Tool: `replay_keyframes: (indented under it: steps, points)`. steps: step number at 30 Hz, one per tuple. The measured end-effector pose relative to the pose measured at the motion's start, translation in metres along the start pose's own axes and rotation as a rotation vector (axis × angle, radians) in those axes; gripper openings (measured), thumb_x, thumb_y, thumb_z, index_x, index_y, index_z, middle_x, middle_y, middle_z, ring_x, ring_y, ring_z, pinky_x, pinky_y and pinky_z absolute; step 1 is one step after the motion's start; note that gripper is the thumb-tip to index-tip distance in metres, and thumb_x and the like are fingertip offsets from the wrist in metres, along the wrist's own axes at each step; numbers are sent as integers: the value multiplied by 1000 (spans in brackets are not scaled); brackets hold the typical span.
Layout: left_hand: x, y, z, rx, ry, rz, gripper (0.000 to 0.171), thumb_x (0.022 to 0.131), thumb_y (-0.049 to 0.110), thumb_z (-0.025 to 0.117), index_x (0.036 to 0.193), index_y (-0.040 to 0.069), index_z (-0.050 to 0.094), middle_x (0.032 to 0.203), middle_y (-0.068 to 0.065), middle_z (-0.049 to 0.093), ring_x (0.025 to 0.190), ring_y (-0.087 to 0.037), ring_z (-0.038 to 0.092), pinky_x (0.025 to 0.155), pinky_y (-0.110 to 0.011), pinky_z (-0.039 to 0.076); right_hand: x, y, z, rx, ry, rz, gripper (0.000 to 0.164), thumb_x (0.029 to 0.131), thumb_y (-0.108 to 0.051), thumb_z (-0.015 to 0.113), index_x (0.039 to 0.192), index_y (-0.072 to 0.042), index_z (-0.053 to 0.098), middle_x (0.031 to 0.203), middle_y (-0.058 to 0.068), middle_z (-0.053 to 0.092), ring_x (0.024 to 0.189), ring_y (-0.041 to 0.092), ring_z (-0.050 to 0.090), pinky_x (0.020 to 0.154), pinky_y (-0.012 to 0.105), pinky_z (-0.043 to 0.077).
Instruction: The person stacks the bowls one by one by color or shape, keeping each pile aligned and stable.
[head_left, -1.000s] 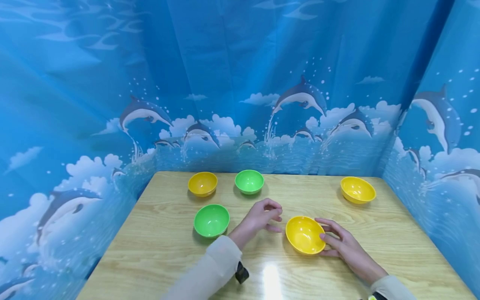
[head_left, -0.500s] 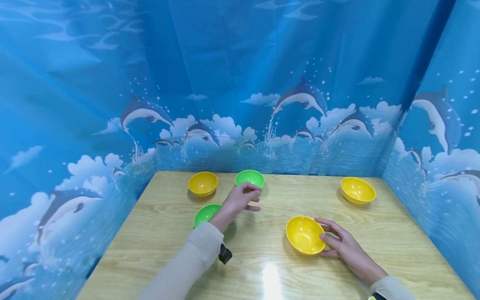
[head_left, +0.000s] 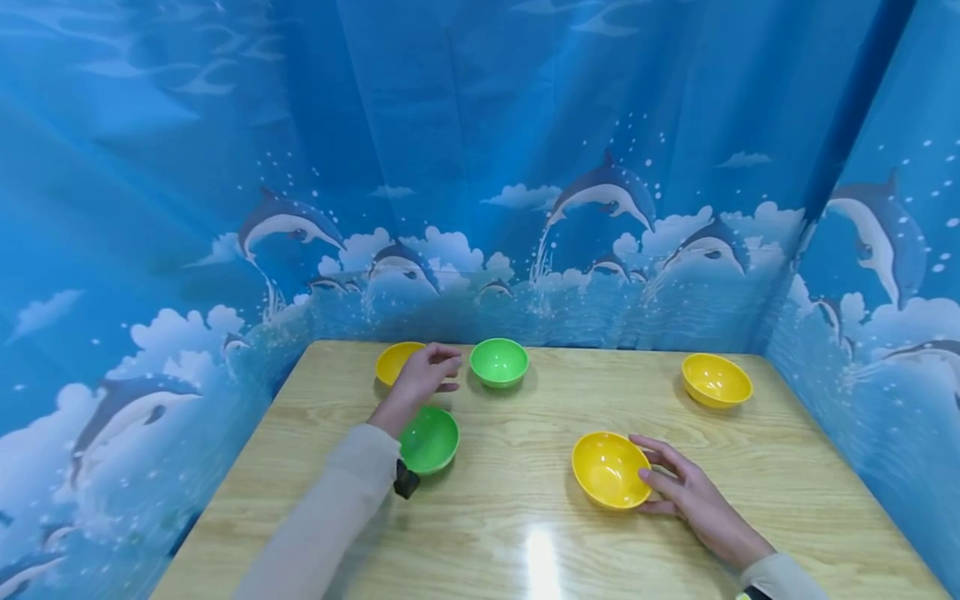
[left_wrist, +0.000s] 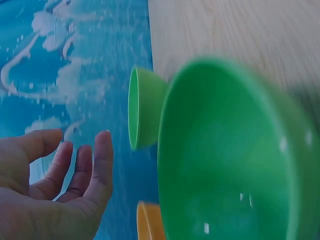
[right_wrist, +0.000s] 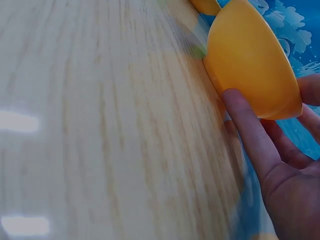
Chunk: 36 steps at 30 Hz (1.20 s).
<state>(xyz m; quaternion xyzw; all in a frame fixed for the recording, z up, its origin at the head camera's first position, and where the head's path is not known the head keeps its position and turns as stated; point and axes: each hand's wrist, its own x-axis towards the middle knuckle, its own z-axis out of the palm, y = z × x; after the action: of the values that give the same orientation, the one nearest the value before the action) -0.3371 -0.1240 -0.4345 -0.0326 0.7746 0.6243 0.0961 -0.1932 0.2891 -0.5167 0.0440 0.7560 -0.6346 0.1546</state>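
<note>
My left hand hovers with loosely bent fingers over the left of the table, holding nothing. It partly covers the back-left yellow bowl, and its forearm crosses the edge of the near green bowl. Just right of its fingertips stands the far green bowl. In the left wrist view the hand is apart from the near green bowl. My right hand holds the right side of the front yellow bowl, thumb at the rim and fingers against the outer wall.
Another yellow bowl stands at the back right of the wooden table. Blue dolphin-print curtains enclose the table at the back and both sides.
My left hand has moved left and away from me, from beside the front yellow bowl, past the far green bowl, to the back-left yellow bowl. The right hand and its bowl stay put.
</note>
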Motion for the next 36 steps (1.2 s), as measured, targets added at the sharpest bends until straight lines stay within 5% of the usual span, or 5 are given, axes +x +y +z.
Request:
replay_keyframes:
  steps: [5, 16, 36]
  points:
    - [5, -3, -27, 31, 62, 2, 35, 112, 20, 63, 143, 5, 62, 139, -18, 62, 124, -34, 61, 112, -50, 61, 1, 1, 0, 2, -2, -3, 71, 111, -36, 64, 171, -15, 33, 166, 27, 34, 130, 31, 66, 94, 45, 69]
    - [15, -18, -70, 227, 127, -4, 38, 114, 23, 59, 147, 5, 59, 152, -19, 57, 139, -37, 59, 111, -48, 62, 1, 1, 0, 6, 0, -10, 71, 111, -35, 65, 171, -16, 33, 168, 27, 34, 133, 32, 64, 95, 44, 69]
    - [24, -43, -100, 370, 301, 25, 38, 110, 13, 61, 145, 1, 63, 149, -24, 61, 129, -39, 63, 106, -47, 62, 0, -1, 1, 23, -3, -18, 71, 112, -34, 63, 171, -12, 32, 170, 27, 32, 135, 32, 62, 96, 44, 69]
